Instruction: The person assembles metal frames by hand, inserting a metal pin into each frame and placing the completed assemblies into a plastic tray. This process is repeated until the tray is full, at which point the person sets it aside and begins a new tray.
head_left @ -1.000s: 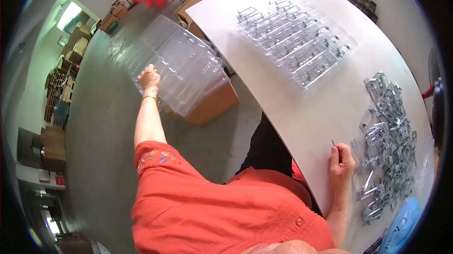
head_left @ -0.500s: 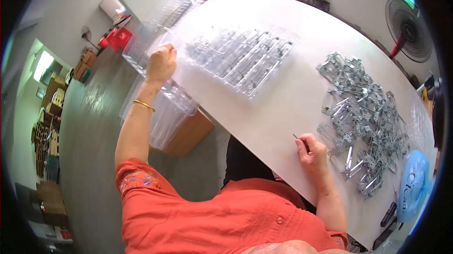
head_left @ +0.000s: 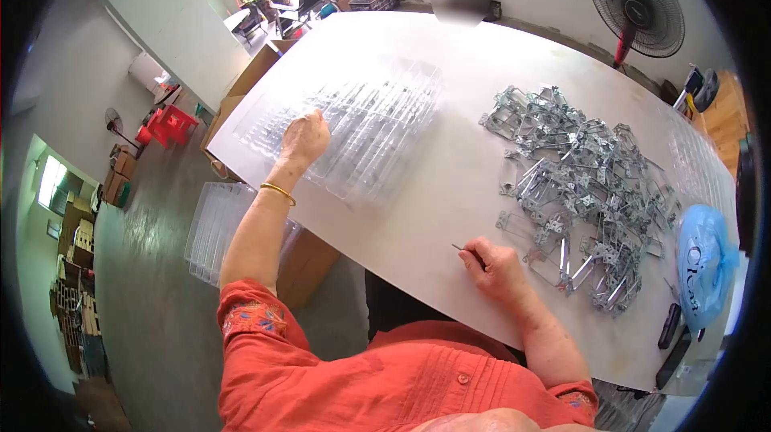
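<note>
My left hand [head_left: 305,139], wearing a gold bangle, is closed at a clear plastic tray [head_left: 345,179] with long ridged compartments on the table. Small metal pieces seem to lie in the compartments under it; blur and glare hide how the layers sit. My right hand [head_left: 491,267] rests by the table's near edge, closed around a thin dark rod-like tool [head_left: 457,246] whose tip points left. Beyond that hand lies a heap of silvery metal brackets [head_left: 586,183] with rods, spread over the right side of the table.
Clear trays [head_left: 217,227] sit by a cardboard box [head_left: 309,267] below the table's left edge. A blue plastic bag [head_left: 703,267] and dark-handled tools [head_left: 669,326] lie at the right. A fan [head_left: 636,8] stands behind the white table [head_left: 426,207].
My left hand has moved from beyond the table's left edge to over the table, bringing a clear tray with it. My right hand still holds the thin tool. The view has shifted.
</note>
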Demonstrator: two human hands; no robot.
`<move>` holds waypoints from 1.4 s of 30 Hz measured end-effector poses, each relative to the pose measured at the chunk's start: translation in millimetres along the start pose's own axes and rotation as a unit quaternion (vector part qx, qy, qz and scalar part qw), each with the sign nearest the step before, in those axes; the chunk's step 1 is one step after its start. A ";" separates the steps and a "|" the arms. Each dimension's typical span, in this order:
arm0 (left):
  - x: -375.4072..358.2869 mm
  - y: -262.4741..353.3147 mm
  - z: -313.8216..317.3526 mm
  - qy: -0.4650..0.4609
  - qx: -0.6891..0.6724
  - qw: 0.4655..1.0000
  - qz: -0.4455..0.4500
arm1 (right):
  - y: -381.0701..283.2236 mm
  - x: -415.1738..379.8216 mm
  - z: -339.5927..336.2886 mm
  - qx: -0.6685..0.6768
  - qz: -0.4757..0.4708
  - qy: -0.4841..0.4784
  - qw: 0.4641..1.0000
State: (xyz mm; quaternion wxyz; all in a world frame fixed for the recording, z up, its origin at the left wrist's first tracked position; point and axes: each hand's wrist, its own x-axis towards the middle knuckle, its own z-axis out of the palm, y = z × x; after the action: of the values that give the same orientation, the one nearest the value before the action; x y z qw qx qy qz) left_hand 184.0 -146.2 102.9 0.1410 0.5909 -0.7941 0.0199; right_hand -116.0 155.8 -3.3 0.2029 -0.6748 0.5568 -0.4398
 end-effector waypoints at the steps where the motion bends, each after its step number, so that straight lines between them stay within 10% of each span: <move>1: 1.2 1.6 2.5 -0.006 -0.005 1.000 -0.006 | -0.3 0.8 -0.3 -0.001 0.001 0.003 1.000; 38: 2.4 1.1 17.5 -0.013 -0.035 0.999 -0.016 | -1.6 3.3 -1.5 -0.008 -0.029 0.003 1.000; 42: -18.6 17.8 8.5 0.155 -0.014 0.985 0.072 | -3.8 4.0 -1.7 -0.003 -0.014 -0.001 1.000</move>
State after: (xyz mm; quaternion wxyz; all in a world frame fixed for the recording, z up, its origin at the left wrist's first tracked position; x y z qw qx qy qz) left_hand 170.4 -125.1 92.5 0.2685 0.5196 -0.8035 0.1107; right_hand -115.2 153.5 2.0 0.1955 -0.6839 0.5481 -0.4401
